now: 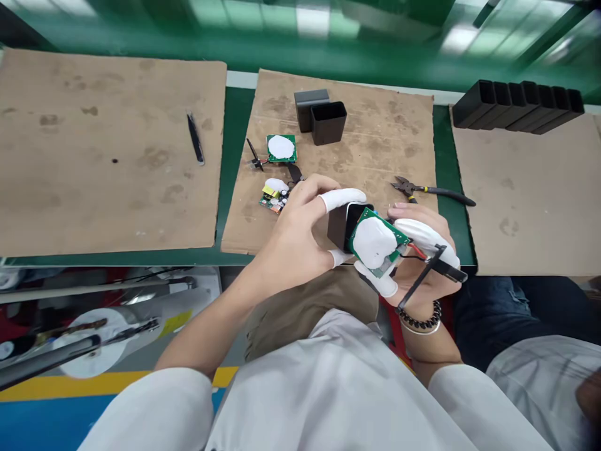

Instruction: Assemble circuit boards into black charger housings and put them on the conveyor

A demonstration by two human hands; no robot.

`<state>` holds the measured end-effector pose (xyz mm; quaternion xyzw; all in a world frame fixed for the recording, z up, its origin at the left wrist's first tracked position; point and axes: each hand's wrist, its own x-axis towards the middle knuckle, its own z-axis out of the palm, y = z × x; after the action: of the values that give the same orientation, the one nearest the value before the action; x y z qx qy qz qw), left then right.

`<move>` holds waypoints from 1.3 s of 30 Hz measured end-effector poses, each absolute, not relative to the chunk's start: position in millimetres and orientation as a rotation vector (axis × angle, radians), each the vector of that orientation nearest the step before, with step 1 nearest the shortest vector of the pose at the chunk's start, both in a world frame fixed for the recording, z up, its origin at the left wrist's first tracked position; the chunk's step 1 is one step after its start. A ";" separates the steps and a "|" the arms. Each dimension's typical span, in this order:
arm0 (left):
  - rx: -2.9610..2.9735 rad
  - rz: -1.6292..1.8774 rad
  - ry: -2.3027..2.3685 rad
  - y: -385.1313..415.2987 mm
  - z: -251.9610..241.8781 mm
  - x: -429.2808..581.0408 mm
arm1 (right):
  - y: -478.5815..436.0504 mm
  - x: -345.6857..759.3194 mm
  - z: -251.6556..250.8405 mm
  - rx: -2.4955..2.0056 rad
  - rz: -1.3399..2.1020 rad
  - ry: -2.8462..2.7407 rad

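My left hand (300, 228), with white finger covers on thumb and forefinger, is closed around a black rectangular housing (337, 227) held above the front table edge. A green circuit board (374, 243) with a white pad sits at the housing's open mouth, gripped by my right hand (425, 235). How far the board reaches inside cannot be made out. Red and black wires run from the board to a black end piece (448, 270) beside my right palm. White covers are on the right thumb and fingers too.
Cutting pliers (422, 189) lie beyond my right hand. Two more boards (281, 148) (275, 194) are on the cardboard (370, 150). Black housings (328, 122) stand behind, with a row of housings (521, 106) far right. A black tweezer-like tool (195, 138) lies left. A person (539, 363) sits at right.
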<state>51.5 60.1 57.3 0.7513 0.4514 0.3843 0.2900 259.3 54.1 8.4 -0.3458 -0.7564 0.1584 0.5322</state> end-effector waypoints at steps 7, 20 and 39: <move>2.009 0.978 1.188 62.2 56.9 48.4 | 57.7 255.9 32.7 -0.762 0.215 -1.726; 1.930 0.913 1.139 63.3 57.6 48.5 | 57.8 258.6 26.8 -0.794 0.405 -1.788; 1.920 0.983 1.054 68.7 51.1 48.5 | 48.1 256.2 40.7 -0.884 0.227 -1.836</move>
<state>48.5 68.7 51.1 0.7455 0.4091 0.3818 0.3621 256.2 48.1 40.7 -0.3686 -0.7654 0.0946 0.5191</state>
